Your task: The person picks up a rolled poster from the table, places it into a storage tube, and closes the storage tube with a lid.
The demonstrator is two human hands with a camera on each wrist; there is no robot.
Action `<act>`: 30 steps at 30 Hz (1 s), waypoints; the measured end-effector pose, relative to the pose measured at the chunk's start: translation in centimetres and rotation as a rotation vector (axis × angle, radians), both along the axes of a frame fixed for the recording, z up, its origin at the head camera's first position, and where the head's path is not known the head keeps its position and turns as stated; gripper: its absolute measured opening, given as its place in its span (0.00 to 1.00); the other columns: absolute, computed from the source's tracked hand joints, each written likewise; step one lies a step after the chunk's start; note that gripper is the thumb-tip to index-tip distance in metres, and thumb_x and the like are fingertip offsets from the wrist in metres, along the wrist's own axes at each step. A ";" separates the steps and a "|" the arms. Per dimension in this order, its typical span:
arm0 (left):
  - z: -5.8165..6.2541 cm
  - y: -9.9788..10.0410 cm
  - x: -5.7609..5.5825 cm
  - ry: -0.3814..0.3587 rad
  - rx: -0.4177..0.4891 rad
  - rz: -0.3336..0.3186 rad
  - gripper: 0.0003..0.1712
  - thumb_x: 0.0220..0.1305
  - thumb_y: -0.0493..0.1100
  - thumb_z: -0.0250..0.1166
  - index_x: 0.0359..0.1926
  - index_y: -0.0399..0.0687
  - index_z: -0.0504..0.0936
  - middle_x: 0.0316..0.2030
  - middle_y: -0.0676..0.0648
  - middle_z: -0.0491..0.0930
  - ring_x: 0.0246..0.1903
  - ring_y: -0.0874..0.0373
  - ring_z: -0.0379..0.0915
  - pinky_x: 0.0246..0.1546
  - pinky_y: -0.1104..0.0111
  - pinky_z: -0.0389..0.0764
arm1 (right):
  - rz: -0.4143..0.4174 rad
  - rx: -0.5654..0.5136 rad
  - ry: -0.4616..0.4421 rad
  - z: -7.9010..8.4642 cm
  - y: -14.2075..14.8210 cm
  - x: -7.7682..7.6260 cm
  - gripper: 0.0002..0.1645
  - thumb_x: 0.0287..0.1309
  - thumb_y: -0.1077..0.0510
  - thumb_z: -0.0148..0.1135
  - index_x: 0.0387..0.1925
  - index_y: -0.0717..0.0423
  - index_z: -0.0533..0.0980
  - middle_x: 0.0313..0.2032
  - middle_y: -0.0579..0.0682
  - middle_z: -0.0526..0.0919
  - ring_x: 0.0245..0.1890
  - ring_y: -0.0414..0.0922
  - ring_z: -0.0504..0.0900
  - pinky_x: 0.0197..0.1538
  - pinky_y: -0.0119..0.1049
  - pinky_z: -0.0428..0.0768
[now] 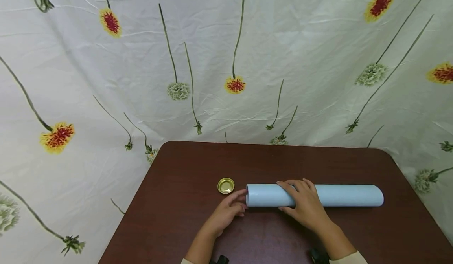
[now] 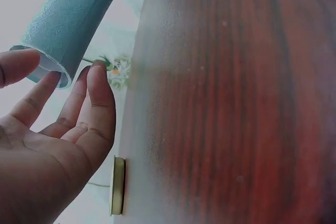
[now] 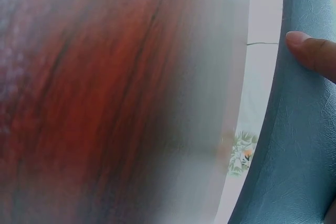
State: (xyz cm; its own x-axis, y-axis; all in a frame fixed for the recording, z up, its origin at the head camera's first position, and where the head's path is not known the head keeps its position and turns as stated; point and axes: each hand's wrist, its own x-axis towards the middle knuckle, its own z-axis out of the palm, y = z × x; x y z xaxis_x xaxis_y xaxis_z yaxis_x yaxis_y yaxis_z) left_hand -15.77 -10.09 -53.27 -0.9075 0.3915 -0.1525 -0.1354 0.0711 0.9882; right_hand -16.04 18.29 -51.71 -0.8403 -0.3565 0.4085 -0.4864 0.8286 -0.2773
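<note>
A light-blue rolled sheet (image 1: 348, 195) with a creased, leather-like surface lies crosswise as a tube, its hollow left end facing my left hand. From above, my right hand (image 1: 306, 207) grips this roll left of its middle, fingers over the far side and thumb (image 3: 310, 51) on the near side. My left hand (image 1: 226, 213) is at the hollow end, thumb and index fingertip right at the rim in the left wrist view. Its other fingers (image 2: 100, 98) are loosely bent beside the tube. A small round gold lid (image 1: 225, 186) lies just beyond the left hand.
Underneath is a dark reddish-brown table (image 1: 170, 201) with rounded far corners. Behind and beside it hangs a white cloth (image 1: 141, 59) printed with flowers and stems. The roll's right end comes near the table's right edge.
</note>
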 end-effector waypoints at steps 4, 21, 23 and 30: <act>0.3 0.1 0.2 0.008 -0.021 -0.006 0.33 0.62 0.34 0.54 0.70 0.44 0.64 0.59 0.37 0.74 0.47 0.55 0.75 0.44 0.66 0.80 | 0.001 -0.004 0.001 -0.1 0.0 0.0 0.52 0.32 0.43 0.82 0.64 0.39 0.70 0.52 0.47 0.78 0.54 0.50 0.76 0.67 0.56 0.57; 1.1 0.1 0.2 0.127 -0.147 0.008 0.30 0.62 0.36 0.59 0.66 0.44 0.70 0.50 0.40 0.76 0.44 0.59 0.77 0.40 0.69 0.78 | 0.000 -0.002 0.009 0.3 0.1 0.0 0.51 0.32 0.43 0.82 0.64 0.39 0.71 0.52 0.46 0.78 0.53 0.50 0.76 0.67 0.56 0.58; 1.3 -0.2 0.0 0.144 -0.173 0.020 0.28 0.62 0.35 0.58 0.65 0.48 0.72 0.53 0.41 0.76 0.45 0.58 0.76 0.39 0.71 0.76 | 0.000 -0.004 0.010 0.4 0.1 0.0 0.51 0.32 0.43 0.82 0.64 0.40 0.71 0.52 0.47 0.78 0.53 0.50 0.76 0.66 0.56 0.58; 1.7 -1.6 -1.4 0.276 -0.369 0.069 0.29 0.61 0.39 0.65 0.64 0.47 0.72 0.56 0.41 0.75 0.46 0.55 0.76 0.38 0.73 0.76 | -0.007 -0.007 0.014 0.4 0.5 -0.1 0.51 0.32 0.43 0.81 0.63 0.40 0.71 0.52 0.47 0.78 0.54 0.50 0.76 0.66 0.57 0.58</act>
